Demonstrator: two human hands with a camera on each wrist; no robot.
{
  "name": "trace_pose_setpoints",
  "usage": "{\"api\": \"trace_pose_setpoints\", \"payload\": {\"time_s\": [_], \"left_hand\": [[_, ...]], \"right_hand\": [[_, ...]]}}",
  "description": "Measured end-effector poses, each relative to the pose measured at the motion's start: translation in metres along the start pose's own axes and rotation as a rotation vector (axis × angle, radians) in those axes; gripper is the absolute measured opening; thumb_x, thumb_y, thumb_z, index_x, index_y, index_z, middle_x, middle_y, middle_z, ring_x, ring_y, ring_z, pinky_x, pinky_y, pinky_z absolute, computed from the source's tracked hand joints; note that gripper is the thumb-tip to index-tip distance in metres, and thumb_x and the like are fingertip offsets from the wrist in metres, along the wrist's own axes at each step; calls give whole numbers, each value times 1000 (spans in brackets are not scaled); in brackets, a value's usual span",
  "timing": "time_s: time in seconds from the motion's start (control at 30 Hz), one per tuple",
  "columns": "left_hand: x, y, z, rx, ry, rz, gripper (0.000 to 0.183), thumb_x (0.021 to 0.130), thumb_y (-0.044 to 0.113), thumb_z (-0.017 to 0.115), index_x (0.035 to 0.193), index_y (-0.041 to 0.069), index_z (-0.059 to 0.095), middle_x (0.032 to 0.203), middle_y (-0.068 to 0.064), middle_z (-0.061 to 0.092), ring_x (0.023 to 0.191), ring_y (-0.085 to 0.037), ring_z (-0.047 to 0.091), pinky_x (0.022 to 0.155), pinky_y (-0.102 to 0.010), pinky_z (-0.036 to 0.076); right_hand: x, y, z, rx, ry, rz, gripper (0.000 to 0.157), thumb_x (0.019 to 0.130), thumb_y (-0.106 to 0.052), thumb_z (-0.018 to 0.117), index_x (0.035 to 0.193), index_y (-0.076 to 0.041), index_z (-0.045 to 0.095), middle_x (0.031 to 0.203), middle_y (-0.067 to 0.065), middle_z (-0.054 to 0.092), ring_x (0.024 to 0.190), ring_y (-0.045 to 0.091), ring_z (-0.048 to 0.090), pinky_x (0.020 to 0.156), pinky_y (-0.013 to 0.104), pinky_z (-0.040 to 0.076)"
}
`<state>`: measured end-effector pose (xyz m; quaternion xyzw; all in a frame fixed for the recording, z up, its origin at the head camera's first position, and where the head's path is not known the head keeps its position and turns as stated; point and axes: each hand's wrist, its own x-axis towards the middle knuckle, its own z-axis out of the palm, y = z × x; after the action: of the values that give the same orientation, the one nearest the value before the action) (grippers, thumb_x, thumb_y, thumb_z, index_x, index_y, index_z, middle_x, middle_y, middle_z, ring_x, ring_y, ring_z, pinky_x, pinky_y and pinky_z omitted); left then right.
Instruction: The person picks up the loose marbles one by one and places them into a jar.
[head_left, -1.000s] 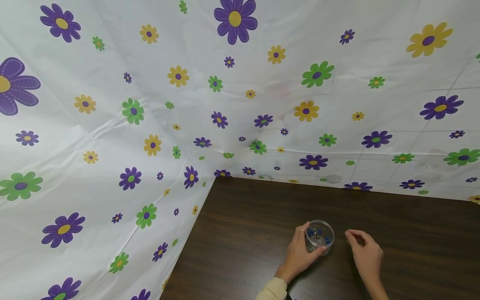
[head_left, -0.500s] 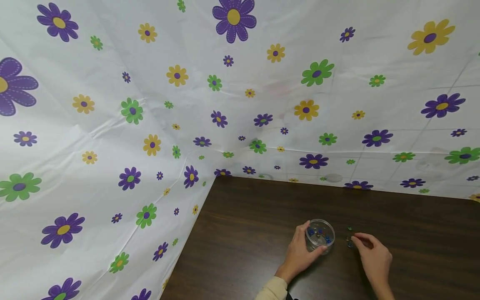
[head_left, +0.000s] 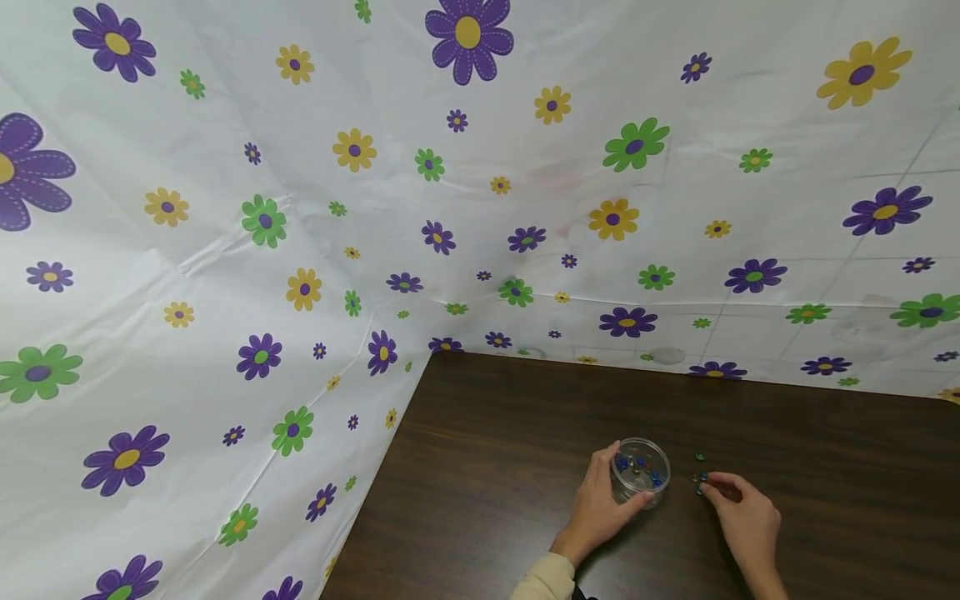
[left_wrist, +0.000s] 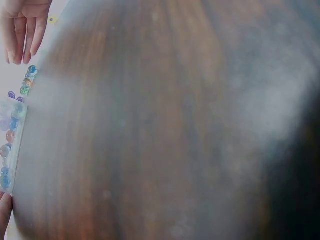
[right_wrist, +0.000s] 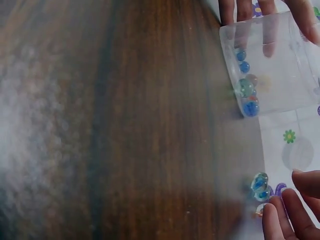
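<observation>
My left hand grips a clear round plastic tub standing on the table, thumb and fingers on opposite sides. Blue, green and reddish glass marbles lie along its bottom. To the right of the tub, several loose marbles sit close together on the tabletop. My right hand is right beside them, index finger and thumb at the nearest ones. In the right wrist view its fingers are fairly straight, with the thumb apart from them and no marble between.
A dark wood-grain table spreads under both hands. White flower-print sheeting rises behind the table and along its left edge.
My right hand has shifted right and back from over the loose marbles, bringing them into view; a blue one now shows at its fingertips. The left hand and tub stay put.
</observation>
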<state>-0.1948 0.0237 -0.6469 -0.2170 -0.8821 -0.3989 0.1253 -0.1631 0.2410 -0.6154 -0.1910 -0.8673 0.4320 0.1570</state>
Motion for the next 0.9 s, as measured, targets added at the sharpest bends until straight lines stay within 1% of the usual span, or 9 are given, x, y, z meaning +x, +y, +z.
{"api": "trace_pose_setpoints", "payload": {"time_s": [0.07, 0.1, 0.17, 0.2, 0.37, 0.5, 0.63, 0.8, 0.9], "left_hand": [[0, 0, 0, 1, 1, 3, 81, 93, 48, 75, 157, 22, 32, 142, 0, 52, 125, -15, 58, 96, -33, 51], [0, 1, 0, 0, 1, 3, 81, 93, 48, 75, 157, 22, 32, 142, 0, 52, 125, -15, 58, 96, -33, 51], [1, 1, -1, 3, 0, 3, 81, 93, 48, 75, 157, 22, 32, 142, 0, 52, 126, -15, 58, 97, -32, 51], [1, 1, -1, 4, 0, 2, 81, 93, 48, 75, 157, 22, 32, 142, 0, 52, 126, -15, 58, 97, -32, 51], [1, 2, -2, 5, -6, -7, 81, 93, 48, 75, 157, 22, 32, 142, 0, 51, 126, -15, 58, 97, -32, 51], [1, 2, -1, 1, -18, -26, 81, 93, 50, 74, 157, 23, 32, 143, 0, 51, 126, -15, 57, 96, -33, 51], [1, 2, -1, -3, -22, -31, 81, 93, 50, 74, 157, 23, 32, 144, 1, 50, 127, -15, 57, 96, -33, 51], [0, 2, -2, -1, -20, -26, 81, 93, 50, 74, 157, 23, 32, 144, 1, 51, 126, -15, 57, 96, -33, 51], [0, 2, -2, -3, -20, -26, 81, 93, 50, 74, 157, 24, 32, 144, 1, 50, 127, -15, 57, 96, -33, 51]], "right_hand": [[1, 2, 1, -9, -24, -5, 20, 87, -6, 82, 105, 3, 76, 100, 20, 76, 79, 7, 67, 73, 21, 37], [1, 3, 2, -12, -35, -8, 20, 88, -7, 81, 105, 3, 75, 101, 20, 76, 84, 18, 70, 75, 25, 38], [1, 4, 3, -14, -50, -15, 20, 88, -6, 81, 105, 3, 75, 102, 20, 76, 96, 38, 70, 78, 32, 40], [1, 4, 3, -14, -52, -20, 20, 88, -5, 81, 104, 4, 75, 102, 21, 76, 99, 41, 69, 80, 35, 40], [3, 6, 6, -18, -38, -47, 17, 86, -3, 81, 101, 5, 75, 100, 22, 76, 98, 42, 68, 87, 47, 41], [3, 7, 9, -23, -27, -54, 17, 86, -2, 81, 100, 5, 76, 99, 23, 76, 104, 48, 66, 91, 51, 40], [2, 8, 10, -32, -17, -60, 17, 84, -2, 83, 99, 4, 76, 98, 21, 76, 100, 45, 68, 86, 45, 41], [3, 10, 11, -37, -33, -36, 19, 83, -3, 84, 101, 3, 76, 99, 19, 77, 87, 30, 71, 82, 35, 40], [2, 11, 11, -39, -40, -39, 19, 83, -3, 84, 100, 3, 76, 99, 19, 77, 85, 29, 71, 79, 31, 40]]}}
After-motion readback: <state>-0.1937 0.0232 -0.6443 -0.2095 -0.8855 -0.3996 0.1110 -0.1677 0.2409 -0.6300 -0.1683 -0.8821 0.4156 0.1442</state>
